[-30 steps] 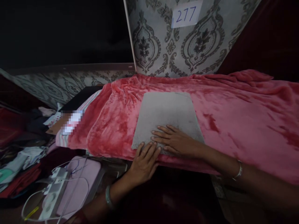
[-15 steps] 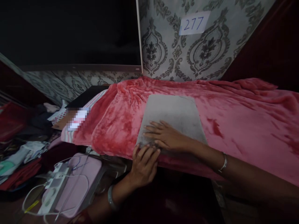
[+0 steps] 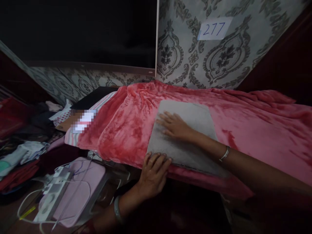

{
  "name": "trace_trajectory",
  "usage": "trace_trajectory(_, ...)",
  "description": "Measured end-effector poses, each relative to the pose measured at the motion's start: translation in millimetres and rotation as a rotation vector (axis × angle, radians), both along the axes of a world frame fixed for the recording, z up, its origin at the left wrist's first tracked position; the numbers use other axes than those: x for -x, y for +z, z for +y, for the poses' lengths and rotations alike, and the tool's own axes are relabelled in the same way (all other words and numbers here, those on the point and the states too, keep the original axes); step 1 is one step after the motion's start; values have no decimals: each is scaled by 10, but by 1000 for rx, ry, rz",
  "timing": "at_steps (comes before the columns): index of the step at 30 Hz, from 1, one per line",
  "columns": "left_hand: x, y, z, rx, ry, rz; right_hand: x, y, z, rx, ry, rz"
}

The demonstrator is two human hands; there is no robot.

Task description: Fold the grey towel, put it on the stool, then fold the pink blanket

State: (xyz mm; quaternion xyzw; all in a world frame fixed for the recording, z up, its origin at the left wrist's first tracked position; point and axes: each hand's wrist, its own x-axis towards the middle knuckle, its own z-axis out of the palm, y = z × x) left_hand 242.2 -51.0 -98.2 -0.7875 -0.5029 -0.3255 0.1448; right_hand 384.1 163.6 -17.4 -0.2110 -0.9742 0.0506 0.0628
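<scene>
A flat grey cloth [image 3: 192,118] lies spread on a red fleece blanket [image 3: 255,123] that covers a raised surface. My right hand [image 3: 174,126] rests palm down on the left part of the grey cloth, fingers apart and pointing left. My left hand [image 3: 153,174] presses flat on the cloth's near left corner at the blanket's front edge, fingers spread. Neither hand holds anything. Each wrist carries a bangle.
A patterned grey wall panel [image 3: 195,58] with a paper label reading 277 [image 3: 214,28] stands behind the blanket. At the lower left sit a white power strip with cables [image 3: 52,191] on a pink case [image 3: 80,191], and a pile of mixed clothes [image 3: 21,152].
My right hand has slid away from me up the grey cloth, from its near edge toward its left middle. My left hand stays at the near corner. The view has shifted to the left.
</scene>
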Motion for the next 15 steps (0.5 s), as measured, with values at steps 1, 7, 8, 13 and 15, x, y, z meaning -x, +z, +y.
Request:
trace_trajectory(1, -7, 1, 2, 4, -3, -7, 48, -16, -120, 26, 104, -23)
trace_trajectory(7, -43, -73, 17, -15, -5, 6, 204, -170, 30, 74, 199, -106)
trace_trajectory(8, -39, -68, 10, -12, -6, 4, 198, -170, 200, 52, 116, -105)
trace_trajectory(13, 33, 203, 41, 1, -41, -48, 61, -21, 674, -58, -191, -38)
trace_trajectory(15, 49, 389, 135, -21, -102, -92, 14, 37, 549, -75, -101, -17)
